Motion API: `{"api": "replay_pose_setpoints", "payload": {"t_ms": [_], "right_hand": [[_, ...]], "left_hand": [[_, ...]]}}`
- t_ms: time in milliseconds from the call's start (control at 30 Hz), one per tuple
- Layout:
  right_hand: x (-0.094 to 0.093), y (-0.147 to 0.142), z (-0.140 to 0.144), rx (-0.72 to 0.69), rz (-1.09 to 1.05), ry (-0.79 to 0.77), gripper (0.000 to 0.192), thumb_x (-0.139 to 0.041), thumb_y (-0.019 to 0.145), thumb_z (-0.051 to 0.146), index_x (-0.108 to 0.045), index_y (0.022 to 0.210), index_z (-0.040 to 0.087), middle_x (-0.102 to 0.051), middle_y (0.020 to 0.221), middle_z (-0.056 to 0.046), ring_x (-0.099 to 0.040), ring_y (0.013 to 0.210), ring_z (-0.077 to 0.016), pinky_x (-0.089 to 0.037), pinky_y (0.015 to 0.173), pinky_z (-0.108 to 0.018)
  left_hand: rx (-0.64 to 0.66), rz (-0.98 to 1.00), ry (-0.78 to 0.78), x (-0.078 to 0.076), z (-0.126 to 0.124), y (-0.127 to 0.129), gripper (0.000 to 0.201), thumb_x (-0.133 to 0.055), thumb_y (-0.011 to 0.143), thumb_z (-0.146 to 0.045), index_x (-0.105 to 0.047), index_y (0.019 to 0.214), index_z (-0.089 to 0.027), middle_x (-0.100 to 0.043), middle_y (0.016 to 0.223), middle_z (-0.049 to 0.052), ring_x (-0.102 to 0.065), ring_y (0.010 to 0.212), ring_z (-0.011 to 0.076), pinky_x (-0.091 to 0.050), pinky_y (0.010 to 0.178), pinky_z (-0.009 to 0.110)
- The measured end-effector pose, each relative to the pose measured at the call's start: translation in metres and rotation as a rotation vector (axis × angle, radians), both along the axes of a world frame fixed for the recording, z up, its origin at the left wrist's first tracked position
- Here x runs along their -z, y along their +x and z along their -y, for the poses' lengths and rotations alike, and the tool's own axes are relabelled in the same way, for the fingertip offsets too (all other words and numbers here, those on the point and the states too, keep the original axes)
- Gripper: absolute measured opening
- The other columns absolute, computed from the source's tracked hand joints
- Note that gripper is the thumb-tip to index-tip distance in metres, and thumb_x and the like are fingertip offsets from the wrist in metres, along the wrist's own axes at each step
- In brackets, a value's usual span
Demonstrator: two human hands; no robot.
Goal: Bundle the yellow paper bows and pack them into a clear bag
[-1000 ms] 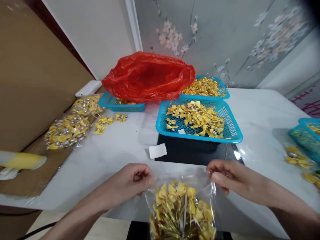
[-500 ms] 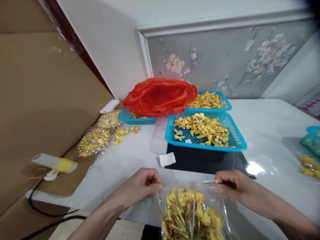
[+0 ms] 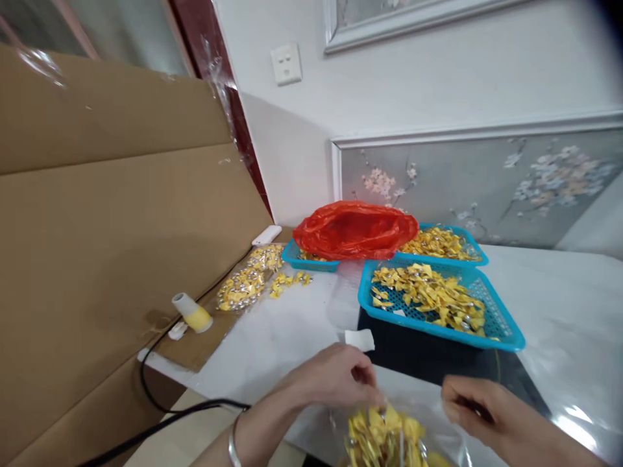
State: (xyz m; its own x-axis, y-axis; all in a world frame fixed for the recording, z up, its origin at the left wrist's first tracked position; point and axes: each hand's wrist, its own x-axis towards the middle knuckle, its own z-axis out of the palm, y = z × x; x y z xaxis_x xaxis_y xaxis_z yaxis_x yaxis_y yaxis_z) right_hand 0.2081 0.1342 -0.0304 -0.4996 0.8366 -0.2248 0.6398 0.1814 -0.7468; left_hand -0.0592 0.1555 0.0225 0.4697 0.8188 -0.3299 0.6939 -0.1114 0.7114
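Both hands, left and right, curl inward, pinching the clear bag of yellow bows.

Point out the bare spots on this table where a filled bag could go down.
Bare tabletop lies between the loose bows and the near blue basket; more lies right of that basket. The back, around the red bag, is crowded.

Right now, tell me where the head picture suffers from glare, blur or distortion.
Head view: glare sits on the glossy white tabletop at the lower right; the upper right corner is darkly vignetted; the brown cardboard sheet and wall lines lean from wide-angle distortion; both hands, left and right, and the clear plastic bag of yellow bows look slightly soft.
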Motion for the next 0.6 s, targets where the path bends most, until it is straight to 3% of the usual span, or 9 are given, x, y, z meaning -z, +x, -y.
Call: {"api": "replay_pose_setpoints", "payload": {"t_ms": [67,233,400,600], "right_hand": [[-0.014,0.0,-0.003,-0.039,-0.009,0.058,0.031,-0.041,0.091,0.038,-0.045,0.066,0.02,-0.046,0.066,0.001,-0.044,0.065,-0.0146,-0.034,0.057,-0.024],[-0.028,-0.011,-0.015,-0.028,-0.05,0.032,0.023,-0.05,0.087,0.038,-0.062,0.095,0.019,-0.062,0.085,-0.002,-0.054,0.075,-0.0158,-0.041,0.063,-0.024],[-0.023,-0.04,-0.021,-0.029,-0.019,0.025,0.014,-0.06,0.073,0.024,-0.062,0.062,0.016,-0.052,0.057,0.004,-0.044,0.057,-0.0104,-0.03,0.052,-0.022],[-0.019,-0.04,-0.013,-0.131,-0.018,0.014,0.014,-0.05,0.07,0.013,-0.056,0.058,0.016,-0.044,0.054,0.005,-0.037,0.055,-0.0096,-0.026,0.05,-0.023]], "left_hand": [[0.08,0.013,-0.041,0.003,-0.006,0.012,0.016,-0.071,0.064,-0.032,-0.072,0.07,-0.018,-0.066,0.066,-0.001,-0.058,0.064,0.0167,-0.039,0.056,0.026],[0.182,0.053,-0.111,0.014,-0.018,0.027,0.006,-0.07,0.067,-0.022,-0.067,0.066,-0.016,-0.058,0.059,-0.005,-0.053,0.059,0.0125,-0.036,0.052,0.024],[0.197,0.09,-0.16,0.017,-0.019,0.023,0.012,-0.068,0.077,-0.022,-0.061,0.071,-0.014,-0.058,0.066,-0.005,-0.053,0.058,0.0115,-0.041,0.053,0.025],[0.086,0.171,-0.245,0.032,-0.015,0.004,0.008,-0.073,0.066,-0.015,-0.067,0.072,-0.015,-0.058,0.062,-0.005,-0.051,0.058,0.0099,-0.039,0.053,0.022]]}}
